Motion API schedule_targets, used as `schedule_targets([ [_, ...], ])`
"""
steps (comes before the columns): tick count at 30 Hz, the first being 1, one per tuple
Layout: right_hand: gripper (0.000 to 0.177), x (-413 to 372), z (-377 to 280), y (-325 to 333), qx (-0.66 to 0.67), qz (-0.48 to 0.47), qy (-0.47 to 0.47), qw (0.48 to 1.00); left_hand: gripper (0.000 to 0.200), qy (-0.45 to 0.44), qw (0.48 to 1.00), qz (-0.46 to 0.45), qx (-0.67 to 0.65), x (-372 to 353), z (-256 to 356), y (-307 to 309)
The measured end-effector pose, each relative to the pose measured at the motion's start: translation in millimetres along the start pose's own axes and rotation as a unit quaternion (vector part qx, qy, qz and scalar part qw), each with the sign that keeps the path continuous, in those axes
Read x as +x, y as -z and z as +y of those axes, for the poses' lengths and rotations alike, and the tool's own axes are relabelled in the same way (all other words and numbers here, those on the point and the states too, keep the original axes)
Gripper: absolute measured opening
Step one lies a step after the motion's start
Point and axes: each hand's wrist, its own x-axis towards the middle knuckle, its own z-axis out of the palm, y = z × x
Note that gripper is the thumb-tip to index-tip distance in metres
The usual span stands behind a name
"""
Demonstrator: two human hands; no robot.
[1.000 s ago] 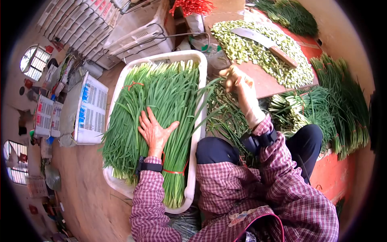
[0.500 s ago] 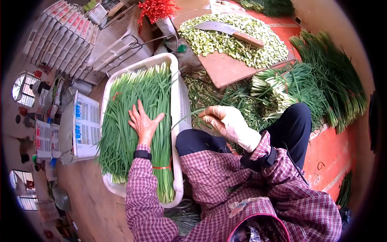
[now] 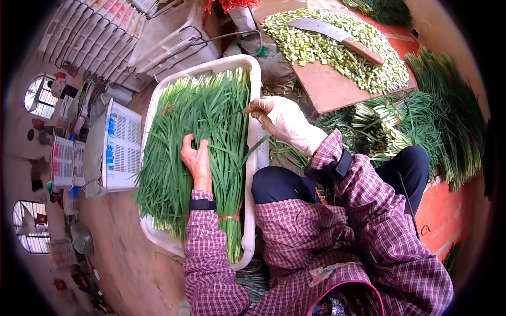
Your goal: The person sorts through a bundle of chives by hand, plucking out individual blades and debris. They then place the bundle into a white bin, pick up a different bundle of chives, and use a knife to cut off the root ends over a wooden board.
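Note:
Bundled green leaves with pale stems (image 3: 174, 131) fill a white plastic basket (image 3: 252, 158) in front of me. My bare left hand (image 3: 197, 160) is on the greens, its fingers sunk among the leaves and partly hidden, thumb raised. My right hand (image 3: 279, 118) wears a pale glove with bare fingertips and pinches a thin green leaf at the basket's right edge. Red bands (image 3: 229, 216) circle the stems near the basket's near end.
A board (image 3: 327, 92) at the upper right bears chopped stems (image 3: 337, 58) and a wooden-handled knife (image 3: 363, 51). More bundles (image 3: 390, 124) lie right of it. Stacked white crates (image 3: 95, 39) and another crate (image 3: 122, 145) stand left.
The view has shifted, so most things appear lower and further right. My left hand has gone from spread flat to fingers dug into the leaves. My right hand has moved to the basket's edge.

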Motion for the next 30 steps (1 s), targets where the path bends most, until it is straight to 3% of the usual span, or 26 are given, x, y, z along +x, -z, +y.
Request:
schedule_targets([
  [1, 0.015, 5.2, -7.7, 2.0, 0.057, -0.03, -0.067, 0.996, 0.028, 0.002, 1.0, 0.003, 0.003, 0.8, 0.0, 0.3],
  [3, 0.011, 15.3, 3.2, -11.3, 0.106, -0.005, -0.058, 0.993, 0.028, 0.03, 0.999, -0.021, -0.039, -0.1, 0.4, -0.1],
  [7, 0.014, 25.7, -5.3, -30.7, 0.247, -0.042, -0.063, 0.966, 0.028, 0.027, 1.0, -0.015, 0.0, -3.7, 7.4, -2.4],
  [9, 0.016, 28.3, -11.6, -44.9, 0.154, -0.019, -0.011, 0.988, 0.03, 0.056, 0.998, -0.036, 0.014, -3.6, 7.1, -0.5],
  [11, 0.017, 33.5, -11.6, -62.9, 0.118, 0.017, 0.065, 0.991, 0.03, 0.025, 0.998, -0.024, 0.045, -3.7, -0.3, -2.1],
  [13, 0.016, 41.2, -11.8, -73.6, 0.077, 0.017, 0.067, 0.995, 0.029, 0.016, 0.998, -0.017, 0.059, -3.4, -4.6, -2.8],
  [17, 0.013, 54.5, -7.6, -81.9, -0.052, 0.042, 0.165, 0.984, 0.036, 0.026, 0.998, -0.017, 0.063, -5.2, -7.0, -4.4],
  [19, 0.009, 55.9, -2.4, -87.2, -0.002, 0.037, 0.113, 0.993, 0.035, 0.005, 0.997, -0.014, 0.073, -5.5, -3.9, -5.1],
  [21, 0.015, 61.1, 11.0, -88.9, 0.165, 0.07, -0.005, 0.984, 0.033, 0.032, 0.995, -0.041, 0.084, -8.8, 2.6, -5.5],
  [23, 0.016, 67.7, 12.1, -66.1, 0.39, 0.116, -0.094, 0.909, 0.034, -0.149, 0.966, -0.022, 0.209, -15.8, 6.8, -12.2],
  [24, 0.015, 72.3, 13.2, -48.7, 0.416, 0.156, -0.092, 0.891, 0.036, -0.125, 0.963, -0.059, 0.23, -19.9, 11.8, -15.5],
  [27, 0.016, 71.6, -1.5, 11.3, 0.426, 0.223, -0.076, 0.873, 0.041, -0.194, 0.922, -0.156, 0.296, -28.9, 26.9, -26.9],
  [30, 0.043, 47.7, 10.5, 52.4, 0.404, 0.201, 0.007, 0.892, 0.047, -0.193, 0.906, -0.203, 0.317, -31.8, 26.1, -32.3],
])
